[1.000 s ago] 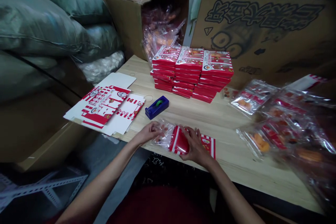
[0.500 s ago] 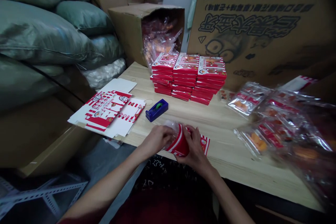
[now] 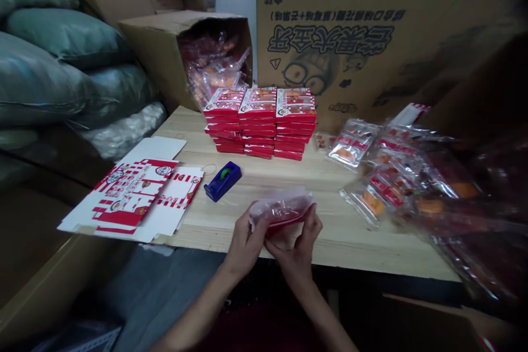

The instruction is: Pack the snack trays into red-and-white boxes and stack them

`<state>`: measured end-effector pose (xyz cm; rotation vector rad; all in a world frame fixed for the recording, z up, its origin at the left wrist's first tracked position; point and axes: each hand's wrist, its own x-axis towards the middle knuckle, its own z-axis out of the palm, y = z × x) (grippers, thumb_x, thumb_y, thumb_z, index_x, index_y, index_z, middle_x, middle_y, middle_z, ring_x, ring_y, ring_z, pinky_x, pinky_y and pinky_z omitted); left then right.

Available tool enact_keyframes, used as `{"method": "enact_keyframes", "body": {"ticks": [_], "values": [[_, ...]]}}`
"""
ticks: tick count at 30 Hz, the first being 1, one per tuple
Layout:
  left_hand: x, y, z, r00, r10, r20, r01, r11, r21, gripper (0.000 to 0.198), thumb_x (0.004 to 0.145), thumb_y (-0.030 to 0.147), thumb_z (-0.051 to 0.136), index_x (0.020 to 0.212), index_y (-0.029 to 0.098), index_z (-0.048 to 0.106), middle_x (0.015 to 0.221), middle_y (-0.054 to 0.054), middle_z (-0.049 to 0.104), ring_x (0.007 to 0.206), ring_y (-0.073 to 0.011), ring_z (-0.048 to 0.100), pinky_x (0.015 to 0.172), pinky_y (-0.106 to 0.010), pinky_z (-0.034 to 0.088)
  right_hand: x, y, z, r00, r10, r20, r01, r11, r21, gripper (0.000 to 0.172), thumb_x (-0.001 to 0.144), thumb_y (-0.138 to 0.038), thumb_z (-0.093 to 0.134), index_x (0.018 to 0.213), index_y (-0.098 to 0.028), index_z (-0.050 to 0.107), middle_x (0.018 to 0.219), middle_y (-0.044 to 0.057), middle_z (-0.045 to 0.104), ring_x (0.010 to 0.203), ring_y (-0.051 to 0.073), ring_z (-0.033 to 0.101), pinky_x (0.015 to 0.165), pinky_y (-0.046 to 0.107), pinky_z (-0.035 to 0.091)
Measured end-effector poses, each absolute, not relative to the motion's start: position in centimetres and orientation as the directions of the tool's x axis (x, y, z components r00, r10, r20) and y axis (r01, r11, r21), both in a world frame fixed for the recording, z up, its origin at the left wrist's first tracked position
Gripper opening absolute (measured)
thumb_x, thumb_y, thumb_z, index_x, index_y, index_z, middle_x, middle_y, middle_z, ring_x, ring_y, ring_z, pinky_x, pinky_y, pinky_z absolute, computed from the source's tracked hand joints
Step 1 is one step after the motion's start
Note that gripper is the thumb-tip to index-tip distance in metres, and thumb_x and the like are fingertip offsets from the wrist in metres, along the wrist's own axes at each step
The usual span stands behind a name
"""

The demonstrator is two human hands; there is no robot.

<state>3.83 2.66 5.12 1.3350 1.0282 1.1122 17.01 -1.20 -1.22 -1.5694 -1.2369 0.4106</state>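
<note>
A red package with a clear plastic bag (image 3: 284, 209) is held between both hands near the table's front edge. My left hand (image 3: 246, 236) grips its left end, thumb on the near side. On its right end, my right hand (image 3: 300, 245) has its fingers and thumb closed. The package's underside is hidden. Beyond it to the left lies a blue tape dispenser (image 3: 223, 181) with a green core. Flat red-and-white cartons (image 3: 132, 192) lie at the table's left. Stacked red boxes (image 3: 259, 121) stand in three columns at the back.
Clear packets (image 3: 383, 176) of orange items are piled on the right of the wooden table (image 3: 322, 256). An open cardboard box (image 3: 157, 55) of plastic packs sits behind the stacks. A large printed carton (image 3: 330, 44) stands at the back. Green sacks (image 3: 66, 38) are piled at left.
The view has shifted right. The package has been turned, so its plastic-covered side shows more. My left hand now holds its left end and my right hand its right end.
</note>
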Motion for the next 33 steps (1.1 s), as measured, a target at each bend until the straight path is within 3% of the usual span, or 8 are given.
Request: {"method": "enact_keyframes", "body": {"ticks": [4,6,10,15,20,23,28,33], "values": [[3.4,3.4,5.2,0.313,0.949,0.031,-0.045,-0.018,0.999,0.038,0.1,0.042,0.06,0.128,0.018,0.068,0.127,-0.008,0.073,0.113,-0.026,0.068,0.096,-0.03,0.051,19.2,-0.3,-0.4,0.387,0.905,0.174,0.166,0.118,-0.979,0.069,0.096,-0.057,0.057,0.155,-0.025,0.042,0.139,0.013,0.053,0.133,0.031,0.053,0.112,0.049,0.045],[3.2,3.6,5.8,0.381,0.924,0.039,-0.065,-0.015,0.998,0.04,0.1,0.043,0.061,0.132,0.02,0.065,0.132,-0.009,0.07,0.118,-0.0264,0.066,0.099,-0.03,0.049,20.1,0.7,0.6,0.38,0.922,0.071,-0.022,0.086,-0.996,0.055,0.102,-0.055,0.043,0.145,-0.023,0.056,0.132,0.011,0.064,0.123,0.028,0.061,0.105,0.045,0.049],[3.3,3.3,6.2,0.346,0.938,0.022,-0.158,0.035,0.987,0.039,0.104,0.043,0.05,0.134,0.022,0.061,0.137,-0.009,0.067,0.122,-0.0272,0.063,0.098,-0.03,0.048,20.0,1.5,2.1,0.359,0.933,-0.014,-0.193,0.059,-0.98,0.047,0.103,-0.052,0.046,0.136,-0.024,0.062,0.122,0.007,0.071,0.111,0.025,0.065,0.094,0.04,0.052],[3.6,3.4,5.8,0.215,0.976,0.032,-0.045,-0.023,0.999,0.025,0.097,0.024,0.05,0.11,0.017,0.071,0.11,-0.005,0.074,0.103,-0.0241,0.065,0.09,-0.029,0.048,18.8,0.4,2.5,0.382,0.924,0.011,-0.274,0.125,-0.954,0.018,0.097,-0.041,0.062,0.1,-0.025,0.069,0.091,-0.001,0.067,0.086,0.018,0.06,0.082,0.029,0.048],[3.6,4.0,5.2,0.203,0.978,-0.036,-0.098,0.057,0.994,0.025,0.088,0.015,0.052,0.106,0.02,0.07,0.093,0.0,0.071,0.091,-0.0204,0.064,0.08,-0.025,0.048,18.8,0.4,3.1,0.398,0.917,0.019,-0.27,0.137,-0.953,0.01,0.089,-0.03,0.066,0.083,-0.023,0.063,0.074,-0.005,0.057,0.069,0.014,0.048,0.067,0.024,0.04],[3.2,4.1,5.2,0.233,0.97,-0.066,-0.148,0.102,0.984,0.025,0.09,0.018,0.056,0.11,0.021,0.07,0.098,-0.001,0.073,0.094,-0.0206,0.065,0.081,-0.026,0.049,18.8,0.9,3.4,0.419,0.908,0.004,-0.278,0.133,-0.951,0.008,0.086,-0.026,0.065,0.08,-0.022,0.061,0.072,-0.005,0.057,0.067,0.014,0.046,0.065,0.024,0.039],[2.4,3.2,4.8,0.323,0.946,-0.013,-0.389,0.146,0.91,0.044,0.097,0.043,0.063,0.133,0.018,0.067,0.134,-0.012,0.069,0.123,-0.0303,0.063,0.104,-0.037,0.048,18.6,1.1,3.1,0.428,0.903,-0.018,-0.291,0.119,-0.949,0.009,0.088,-0.028,0.066,0.082,-0.022,0.062,0.075,-0.004,0.057,0.07,0.014,0.047,0.067,0.026,0.038],[2.3,3.0,3.4,0.284,0.957,-0.055,-0.492,0.195,0.848,0.038,0.101,0.039,0.059,0.126,0.016,0.075,0.13,-0.013,0.073,0.13,-0.0314,0.06,0.114,-0.041,0.041,18.4,1.1,2.8,0.436,0.9,0.002,-0.281,0.139,-0.95,0.008,0.09,-0.027,0.062,0.083,-0.024,0.062,0.077,-0.004,0.056,0.072,0.014,0.049,0.069,0.027,0.038]]}}
